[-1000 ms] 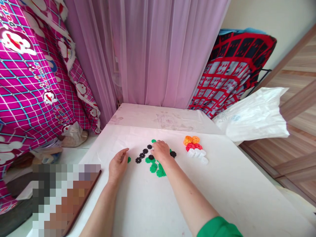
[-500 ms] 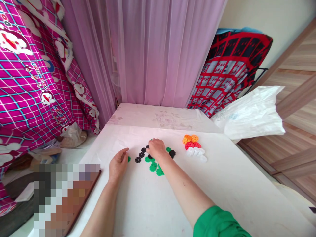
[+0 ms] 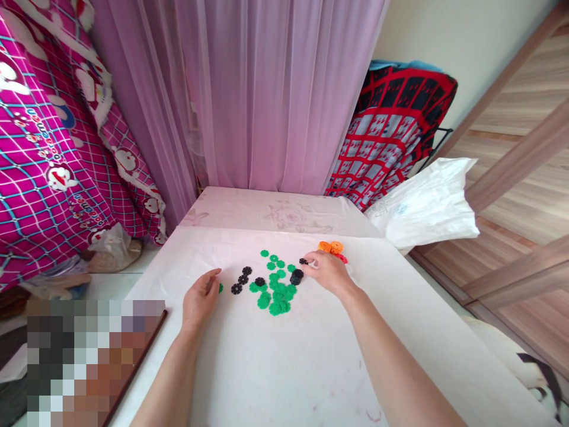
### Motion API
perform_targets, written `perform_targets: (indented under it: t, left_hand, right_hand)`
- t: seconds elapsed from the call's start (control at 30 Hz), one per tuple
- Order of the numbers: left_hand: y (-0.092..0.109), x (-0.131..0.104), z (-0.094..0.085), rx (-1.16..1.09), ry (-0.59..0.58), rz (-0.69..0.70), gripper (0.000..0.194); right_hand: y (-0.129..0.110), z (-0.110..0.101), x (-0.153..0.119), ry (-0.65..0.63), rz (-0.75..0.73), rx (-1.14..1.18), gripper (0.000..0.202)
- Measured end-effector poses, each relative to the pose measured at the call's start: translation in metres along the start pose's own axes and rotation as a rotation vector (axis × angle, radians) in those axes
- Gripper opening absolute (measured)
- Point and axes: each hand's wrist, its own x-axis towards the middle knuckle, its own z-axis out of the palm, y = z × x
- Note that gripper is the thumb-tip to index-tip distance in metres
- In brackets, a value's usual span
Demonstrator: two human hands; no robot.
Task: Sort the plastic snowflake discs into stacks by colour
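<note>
My right hand (image 3: 329,271) pinches a small black notched disc (image 3: 303,261) between thumb and fingertips, just above and right of a black disc pile (image 3: 296,277). My left hand (image 3: 201,299) rests at the left side of the discs, fingers loosely bent and apart. A green notched disc (image 3: 221,288) shows partly at its fingertips; whether they touch I cannot tell. Between the hands lie scattered and heaped green discs (image 3: 279,293), a slanting row of black discs (image 3: 240,283) and one separate black disc (image 3: 259,281).
Orange discs (image 3: 330,247) and red discs (image 3: 342,258) lie behind my right hand, partly covered by it. A white bag (image 3: 422,204) stands at the table's far right. The white-covered table (image 3: 275,367) meets a purple curtain (image 3: 284,101). A blurred brown-edged object (image 3: 128,356) is at left.
My right hand has moved right, from the upper end of the black row, and a black disc now shows in its fingers. My left hand has stayed put. The view has shifted slightly.
</note>
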Motion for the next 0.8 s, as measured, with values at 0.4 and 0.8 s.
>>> perform_targets:
  t: [0.4, 0.8]
  left_hand:
    - [0.003, -0.001, -0.001, 0.015, -0.009, -0.014, 0.043]
    - [0.009, -0.002, -0.004, 0.033, -0.029, -0.034, 0.042]
  right_hand:
    - [-0.008, 0.006, -0.008, -0.077, -0.091, -0.163, 0.016]
    - [0.007, 0.01, -0.021, -0.121, 0.01, -0.273, 0.031]
